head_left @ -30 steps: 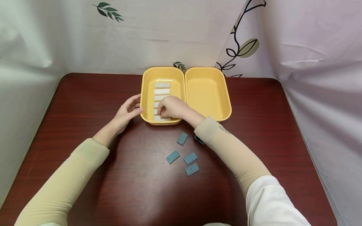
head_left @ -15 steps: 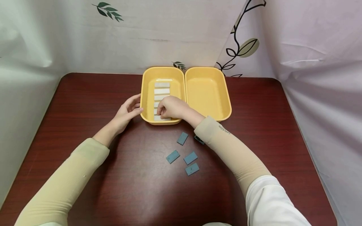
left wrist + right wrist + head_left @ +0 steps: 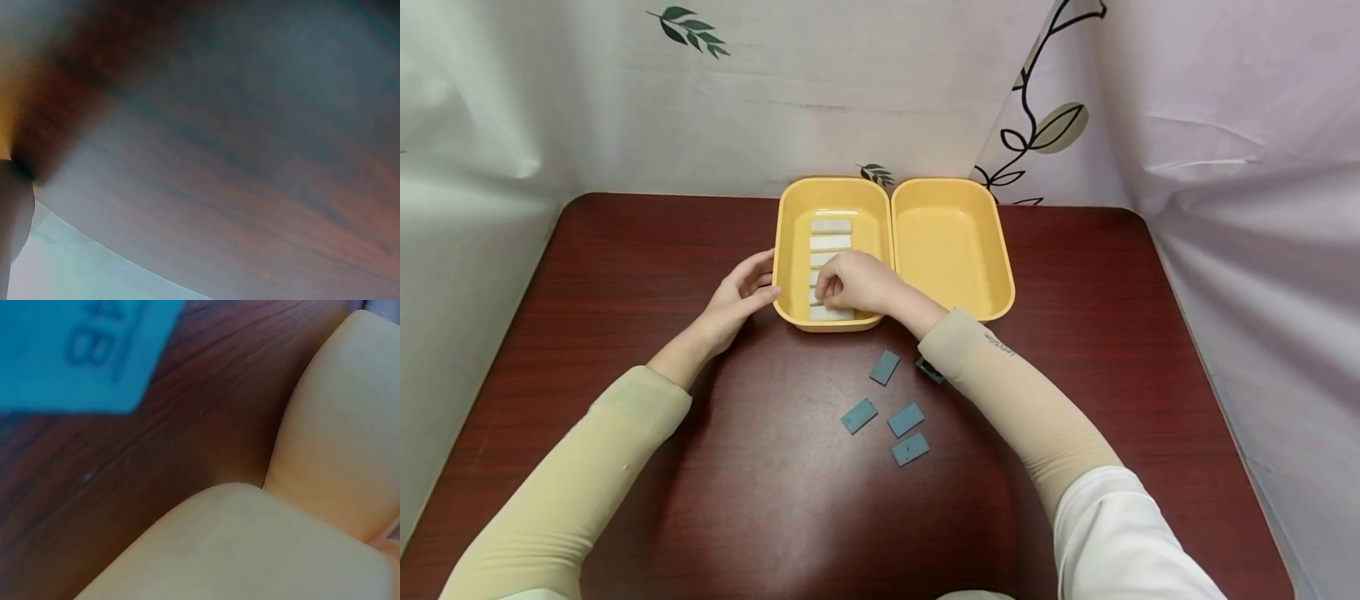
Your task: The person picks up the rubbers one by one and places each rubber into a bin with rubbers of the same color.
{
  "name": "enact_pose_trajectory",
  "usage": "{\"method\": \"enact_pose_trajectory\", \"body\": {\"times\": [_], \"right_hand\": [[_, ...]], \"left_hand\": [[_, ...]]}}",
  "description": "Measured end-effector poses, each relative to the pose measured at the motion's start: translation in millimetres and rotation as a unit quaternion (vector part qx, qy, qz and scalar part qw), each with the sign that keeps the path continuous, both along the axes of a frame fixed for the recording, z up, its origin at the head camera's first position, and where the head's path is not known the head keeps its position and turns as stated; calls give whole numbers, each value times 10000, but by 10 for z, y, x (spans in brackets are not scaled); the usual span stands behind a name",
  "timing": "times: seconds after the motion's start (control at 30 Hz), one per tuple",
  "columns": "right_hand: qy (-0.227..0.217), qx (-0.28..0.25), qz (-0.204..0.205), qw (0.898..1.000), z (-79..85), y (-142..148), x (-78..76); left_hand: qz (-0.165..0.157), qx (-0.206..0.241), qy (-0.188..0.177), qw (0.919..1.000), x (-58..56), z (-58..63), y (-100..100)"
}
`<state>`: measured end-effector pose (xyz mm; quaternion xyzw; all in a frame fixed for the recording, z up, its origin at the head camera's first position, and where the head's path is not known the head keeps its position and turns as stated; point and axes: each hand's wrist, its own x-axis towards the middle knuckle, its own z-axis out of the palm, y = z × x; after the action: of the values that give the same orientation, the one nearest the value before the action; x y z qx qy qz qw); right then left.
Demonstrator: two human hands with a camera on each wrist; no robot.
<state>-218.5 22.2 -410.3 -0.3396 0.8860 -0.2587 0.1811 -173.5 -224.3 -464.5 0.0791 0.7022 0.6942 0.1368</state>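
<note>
Two hands at a yellow box on a dark red tabletop

At the left, a pale, creased curtain (image 3: 482, 125) hangs beside the red-brown, wood-grained tabletop (image 3: 625, 500), which has rounded far corners. A back sheet (image 3: 820, 92) printed with leafy sprigs rises behind the far edge, and a whitish right-hand curtain (image 3: 1240, 167) falls in folds on the other side.

The left hand (image 3: 735, 296) has thumb and fingers apart, the thumb touching the outside of the yellow box's left half (image 3: 867, 233). Inside that half, six white strips (image 3: 831, 243) lie in a column, the nearer ones partly covered by the right hand (image 3: 861, 281). That hand reaches over the front rim with its fingers curled down and its fingertips at the nearest strips; whether they pinch one I cannot tell. Four blue-grey tiles (image 3: 859, 416) lie scattered flat on the tabletop in front of the box, with a darker tile (image 3: 929, 370) partly hidden by the right sleeve (image 3: 1022, 400). Farthest right, beside the left half, sits the box's right half (image 3: 951, 258), its yellow floor bare
</note>
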Motion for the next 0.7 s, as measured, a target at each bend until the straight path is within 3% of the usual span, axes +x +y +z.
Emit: {"method": "enact_pose_trajectory", "body": {"times": [0.3,0.53,0.7], "right_hand": [[150,-373,-163,9991,96,68,57],[-124,-841,-757,9935,183,251,161],[61,-1158,-955,9887,234,458,207]], "left_hand": [[8,-19,9,10000,12,11,3],[13,-11,-1,10000,28,25,1],[6,-13,2,10000,27,26,4]]}}
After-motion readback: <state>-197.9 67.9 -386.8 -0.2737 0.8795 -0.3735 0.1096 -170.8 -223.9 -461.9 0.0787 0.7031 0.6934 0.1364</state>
